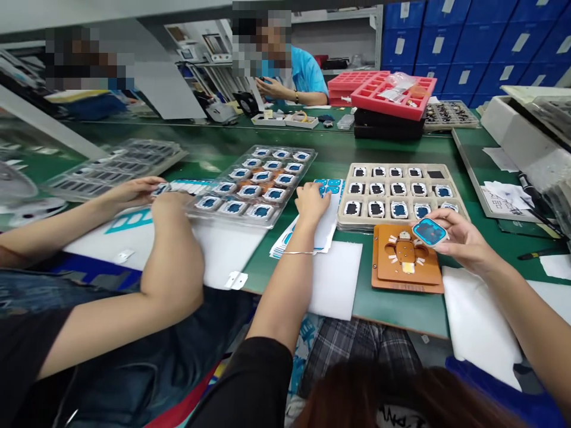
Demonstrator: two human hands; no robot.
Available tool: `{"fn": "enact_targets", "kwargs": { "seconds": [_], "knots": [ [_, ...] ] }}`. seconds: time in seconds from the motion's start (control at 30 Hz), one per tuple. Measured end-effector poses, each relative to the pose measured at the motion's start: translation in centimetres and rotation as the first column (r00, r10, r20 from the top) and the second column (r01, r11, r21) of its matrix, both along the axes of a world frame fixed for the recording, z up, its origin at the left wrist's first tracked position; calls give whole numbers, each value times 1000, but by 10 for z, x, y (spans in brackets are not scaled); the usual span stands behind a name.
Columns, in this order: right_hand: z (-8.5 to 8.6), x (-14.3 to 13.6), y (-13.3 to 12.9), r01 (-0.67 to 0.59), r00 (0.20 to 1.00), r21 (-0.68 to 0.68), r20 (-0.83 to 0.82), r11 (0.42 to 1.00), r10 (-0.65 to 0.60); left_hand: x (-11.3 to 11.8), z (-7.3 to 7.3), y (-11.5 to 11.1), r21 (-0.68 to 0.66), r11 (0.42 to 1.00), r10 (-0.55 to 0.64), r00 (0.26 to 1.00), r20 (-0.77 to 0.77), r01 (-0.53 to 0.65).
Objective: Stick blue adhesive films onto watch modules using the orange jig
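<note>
My left hand (312,201) rests on the top sheet (331,217) of a loose stack. Its fingers are bent and apart, with the fingertips at the rounded blue film stickers (332,186). Between thumb and fingers, my right hand (461,238) grips a watch case (429,232) by its edge, the blue-covered face turned toward me. Just below and left of that case lies an orange fixture (383,273) with a shaped recess and small pale tabs. Behind it, a beige tray (343,208) carries several watch cases, some partly hidden by my right hand.
To my left, a co-worker's hands (172,199) handle a small part beside a clear tray (272,223) of watch cases. White foam sheets (336,282) lie along the front edge. Red trays (397,98) are stacked at the back. Another person (307,77) sits across the bench.
</note>
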State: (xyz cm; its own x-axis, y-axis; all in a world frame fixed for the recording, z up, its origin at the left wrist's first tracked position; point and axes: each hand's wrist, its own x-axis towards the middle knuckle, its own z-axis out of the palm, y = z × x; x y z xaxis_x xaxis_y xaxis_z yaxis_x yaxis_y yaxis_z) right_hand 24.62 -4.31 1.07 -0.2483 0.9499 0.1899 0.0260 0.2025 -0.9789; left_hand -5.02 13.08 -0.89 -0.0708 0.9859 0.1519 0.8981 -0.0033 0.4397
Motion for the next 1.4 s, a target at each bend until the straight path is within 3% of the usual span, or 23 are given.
{"fn": "enact_targets", "kwargs": {
  "seconds": [0.2,0.5,1.17,1.4],
  "knots": [
    [3,-2,-2,7,1000,-53,0,999,-7,8,-7,2,-169,985,-35,992,-118,15],
    [3,-1,-1,-19,1000,-67,-9,998,18,0,3,-1,-211,975,29,983,-181,-67],
    [6,0,-3,-36,997,-56,72,998,40,-1,10,-9,-70,993,89,985,-147,-100],
    [4,2,-2,-42,996,-36,81,998,44,0,10,-12,-56,996,56,990,-128,-63]
  ]
}}
